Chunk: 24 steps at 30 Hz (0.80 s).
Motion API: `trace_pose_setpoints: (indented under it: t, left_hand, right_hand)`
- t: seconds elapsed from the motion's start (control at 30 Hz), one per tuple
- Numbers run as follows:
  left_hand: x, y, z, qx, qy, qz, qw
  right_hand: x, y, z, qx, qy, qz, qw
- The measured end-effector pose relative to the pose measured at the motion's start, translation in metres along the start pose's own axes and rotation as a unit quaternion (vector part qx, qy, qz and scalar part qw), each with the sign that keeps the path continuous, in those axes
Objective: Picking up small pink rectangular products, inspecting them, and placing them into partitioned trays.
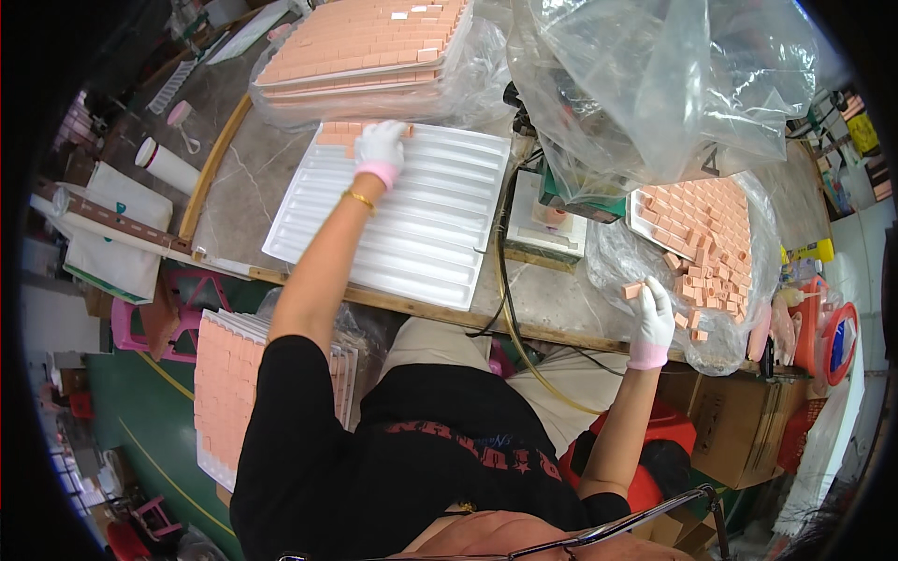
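Note:
Both hands wear white gloves with pink cuffs. My left hand is over the far edge of a white ridged tray, fingers closed on a small salmon-pink block that shows partly at its fingertips. Next to that hand, a few rows of similar pink blocks fill the tray's far left corner. Off to the right, my right hand pinches another small pink block between thumb and fingers. It is beside a loose heap of pink blocks lying on clear plastic, in front of a tray of tightly packed ones.
Stacked trays of pink blocks stand at the back, with more low at my left. A small machine with cables sits between tray and heap. Clear plastic sheeting hangs over it. A wooden strip edges the table.

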<state>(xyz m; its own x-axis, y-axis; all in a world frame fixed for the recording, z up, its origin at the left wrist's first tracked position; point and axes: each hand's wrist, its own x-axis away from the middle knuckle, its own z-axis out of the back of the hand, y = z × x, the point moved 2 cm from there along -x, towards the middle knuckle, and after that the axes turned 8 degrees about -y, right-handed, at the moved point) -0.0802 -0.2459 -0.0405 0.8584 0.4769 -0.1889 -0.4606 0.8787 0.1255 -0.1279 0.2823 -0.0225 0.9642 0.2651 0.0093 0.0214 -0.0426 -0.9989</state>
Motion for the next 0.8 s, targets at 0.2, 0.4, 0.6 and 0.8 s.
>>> trace_pose_setpoints:
  t: [0.2, 0.4, 0.6, 0.8]
  left_hand:
    - [-0.036, 0.005, 0.018, -0.117, -0.103, -0.022, 0.988]
    - [-0.026, 0.014, 0.049, -0.063, -0.081, 0.011, 0.995]
    - [0.104, 0.173, 0.062, 0.469, -0.24, -0.204, 0.825]
    - [0.137, 0.205, 0.051, 0.508, -0.331, -0.142, 0.782]
  right_hand:
    - [0.003, -0.012, -0.046, 0.042, -0.069, 0.034, 0.996]
    - [0.009, -0.012, -0.075, -0.036, -0.078, -0.019, 0.996]
    - [0.006, -0.02, -0.112, -0.072, -0.093, 0.027, 0.993]
    - [0.006, -0.042, -0.126, 0.072, -0.111, 0.196, 0.972]
